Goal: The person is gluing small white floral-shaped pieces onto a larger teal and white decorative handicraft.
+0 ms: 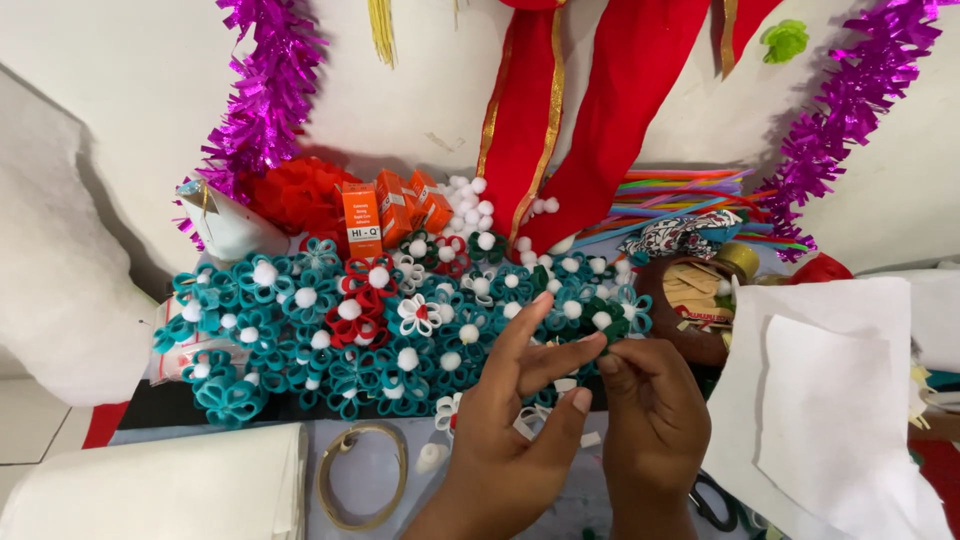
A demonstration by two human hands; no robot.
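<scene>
- White wall (400, 90) at the far side, hung with magenta tinsel (262, 90) left and right and two red ribbons with gold edging (600, 100) falling at centre; judged decoration or stock kept off the work surface.
- White felt sheets: one stack near left (170, 495), another on the right (830, 400), both just outside the hands' reach zone.
- Mass of finished felt flowers (300, 330), mostly teal, a few red and white, each with a white pompom centre; packed touching one another across the middle, far of the hands, probably so that completed pieces stay clear of the near working strip.
- Orange cartons (385, 215) stand upright behind the flowers; loose white pompoms (470, 205) just right of them.
- Round brown container (690, 300) at right, holding flat pale pieces.
- Ring of tape (362, 488) lies flat, near, left of the hands.
- Left hand (510, 440): open, fingers spread and raised, forefinger tip reaching to the small piece.
- Right hand (650, 420): closed in a pinch on a small dark green felt piece (613, 333).
- The piece sits between the two hands' fingertips, at the near right edge of the flower mass, touching or nearly touching it; its exact shape is too small to tell.
</scene>
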